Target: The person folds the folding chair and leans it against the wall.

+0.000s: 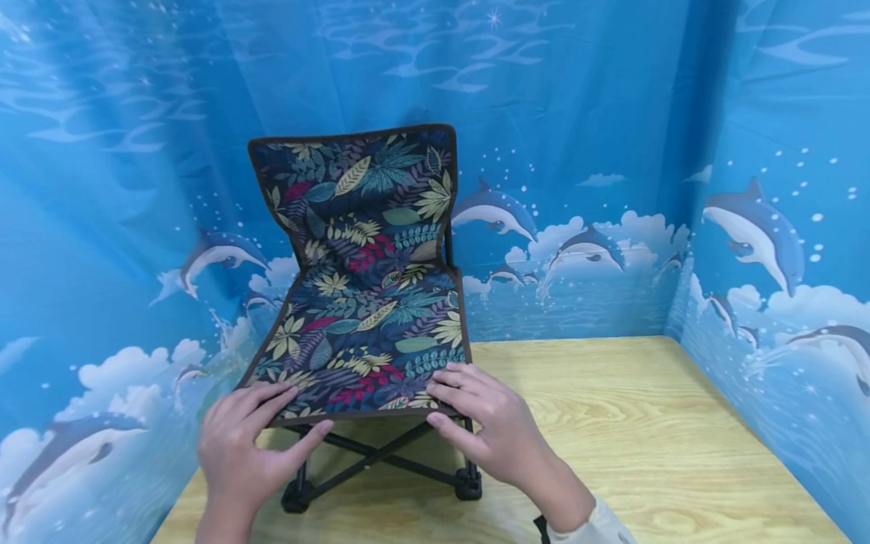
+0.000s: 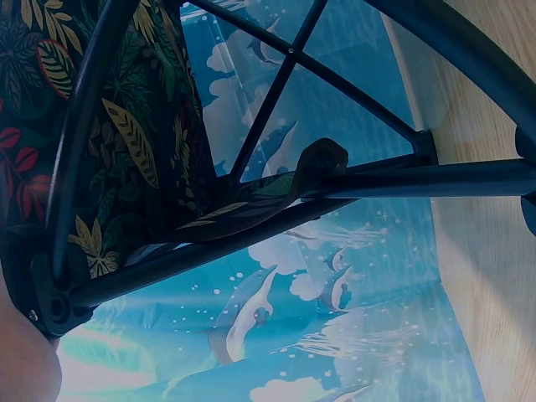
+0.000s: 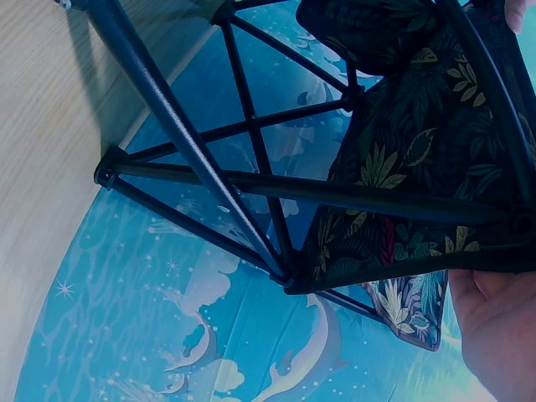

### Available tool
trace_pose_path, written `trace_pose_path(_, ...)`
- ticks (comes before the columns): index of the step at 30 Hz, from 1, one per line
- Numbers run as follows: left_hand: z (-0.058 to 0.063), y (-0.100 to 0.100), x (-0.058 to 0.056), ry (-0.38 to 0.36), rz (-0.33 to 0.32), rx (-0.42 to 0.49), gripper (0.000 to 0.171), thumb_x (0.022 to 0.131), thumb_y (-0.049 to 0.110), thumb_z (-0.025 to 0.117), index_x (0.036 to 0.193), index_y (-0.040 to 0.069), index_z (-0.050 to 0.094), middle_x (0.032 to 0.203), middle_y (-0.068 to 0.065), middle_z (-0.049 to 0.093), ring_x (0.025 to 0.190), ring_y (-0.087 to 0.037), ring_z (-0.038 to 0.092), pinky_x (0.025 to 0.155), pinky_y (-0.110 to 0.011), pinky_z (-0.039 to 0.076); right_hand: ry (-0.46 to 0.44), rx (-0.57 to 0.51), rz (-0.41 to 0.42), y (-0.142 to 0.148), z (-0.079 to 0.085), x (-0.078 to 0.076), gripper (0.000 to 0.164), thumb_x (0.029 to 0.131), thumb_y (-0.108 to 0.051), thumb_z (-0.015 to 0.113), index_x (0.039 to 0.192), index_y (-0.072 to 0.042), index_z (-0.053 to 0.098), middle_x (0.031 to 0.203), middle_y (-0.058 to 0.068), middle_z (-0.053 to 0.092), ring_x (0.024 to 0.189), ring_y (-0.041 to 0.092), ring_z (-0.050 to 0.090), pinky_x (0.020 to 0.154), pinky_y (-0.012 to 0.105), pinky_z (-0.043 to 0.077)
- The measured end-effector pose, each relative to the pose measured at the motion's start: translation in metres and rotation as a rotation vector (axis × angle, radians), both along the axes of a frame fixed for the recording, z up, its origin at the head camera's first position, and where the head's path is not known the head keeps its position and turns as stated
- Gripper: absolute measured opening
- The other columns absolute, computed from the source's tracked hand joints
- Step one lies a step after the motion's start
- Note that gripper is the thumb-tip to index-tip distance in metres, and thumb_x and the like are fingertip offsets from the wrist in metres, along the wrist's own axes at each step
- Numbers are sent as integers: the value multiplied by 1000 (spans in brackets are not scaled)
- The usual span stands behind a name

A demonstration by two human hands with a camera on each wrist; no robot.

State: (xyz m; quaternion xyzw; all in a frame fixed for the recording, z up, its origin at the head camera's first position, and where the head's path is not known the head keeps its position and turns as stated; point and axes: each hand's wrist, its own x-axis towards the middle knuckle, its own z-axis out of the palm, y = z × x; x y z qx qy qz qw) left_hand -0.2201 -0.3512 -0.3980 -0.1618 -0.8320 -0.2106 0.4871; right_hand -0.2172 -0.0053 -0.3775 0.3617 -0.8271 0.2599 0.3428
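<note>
A folding chair (image 1: pixel 367 317) with leaf-print fabric and a dark frame stands unfolded in the head view, its seat facing me. On the seat's front left corner rests my left hand (image 1: pixel 248 438), fingers laid over the fabric and thumb stretched along the front edge. My right hand (image 1: pixel 485 423) lies on the front right corner, fingertips on the fabric and thumb at the edge. Crossed black tubes (image 1: pixel 381 453) show beneath the seat. From below, the left wrist view shows a corner joint (image 2: pixel 57 297) beside that hand. The right wrist view shows the fabric's underside (image 3: pixel 402 176) and frame tubes.
The chair stands on a wood-grain surface (image 1: pixel 652 423). Blue curtains (image 1: pixel 578 151) printed with dolphins and waves hang behind it and at both sides. The chair's left side is close to the left curtain (image 1: pixel 122 302).
</note>
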Motion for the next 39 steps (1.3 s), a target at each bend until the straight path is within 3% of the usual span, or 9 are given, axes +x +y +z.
trace_pose_path(10,-2,-2,-1,-4,-4,4,71,74,72,83,106,9,85,110,-10,82,104,-34,72,96,-51,46,16,7,-8,-2,-1,1,32,104,-40,68,127,-20,78,133,-1,76,133,22,67,108,42,57)
trace_pose_path(19,-4,-3,-3,7,-7,18,69,74,72,84,106,10,85,109,-8,82,103,-34,72,98,-42,46,27,9,-13,-3,-1,2,33,104,-41,68,127,-20,78,133,-1,76,133,22,67,109,42,56)
trace_pose_path(29,-4,-6,-2,-35,-4,4,70,71,70,86,105,9,85,109,-10,82,104,-34,72,96,-51,47,31,10,-22,-6,0,5,33,104,-41,69,127,-18,78,132,0,76,132,23,67,109,42,56)
trace_pose_path(39,-3,-7,-4,11,-33,26,69,73,72,85,106,10,85,109,-8,82,102,-33,72,99,-40,46,34,6,-19,-8,2,7,33,104,-40,69,127,-18,78,133,0,76,132,23,67,109,42,56)
